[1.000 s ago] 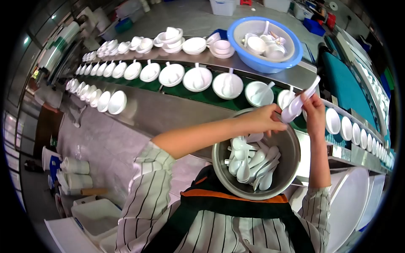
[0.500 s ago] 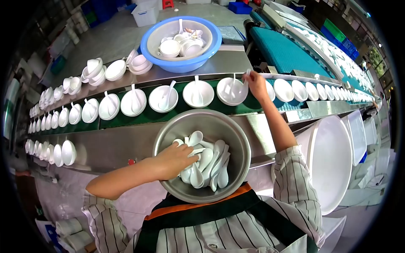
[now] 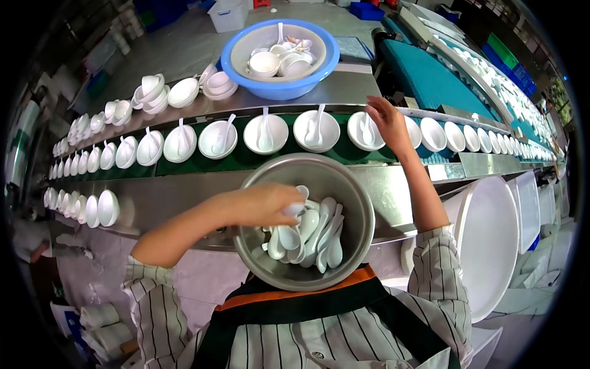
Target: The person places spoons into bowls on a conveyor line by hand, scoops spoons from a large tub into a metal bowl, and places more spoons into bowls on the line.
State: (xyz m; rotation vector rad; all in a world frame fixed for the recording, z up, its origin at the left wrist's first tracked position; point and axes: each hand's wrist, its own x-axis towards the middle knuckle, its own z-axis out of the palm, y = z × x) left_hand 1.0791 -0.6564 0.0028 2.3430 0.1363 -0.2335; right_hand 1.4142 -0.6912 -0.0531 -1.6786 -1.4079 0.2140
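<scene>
My left hand (image 3: 267,205) is closed at the left side of a steel basin (image 3: 367,237), with a white spoon (image 3: 294,210) at its fingertips. Several white spoons (image 3: 316,237) lie heaped inside that basin, which rests against my apron. Over on the conveyor, my right hand (image 3: 388,123) hovers at the right edge of a white bowl (image 3: 356,139), its fingers apart. A spoon (image 3: 367,131) leans in this bowl, its handle end close to my fingers. Left of it stands a bowl (image 3: 301,132) with a spoon in it, handle up.
A row of bowls with spoons runs left along the green belt (image 3: 236,161); bowls without visible spoons (image 3: 434,134) continue right. Behind is a blue tub (image 3: 279,90) of bowls and spoons. Stacked bowls (image 3: 183,92) line the steel ledge. A large white bin (image 3: 485,246) stands right.
My right hand has let go of a spoon, which now sits in the bowl. My left hand has lifted slightly from the heap with a spoon. The bowls have shifted left relative to my right hand.
</scene>
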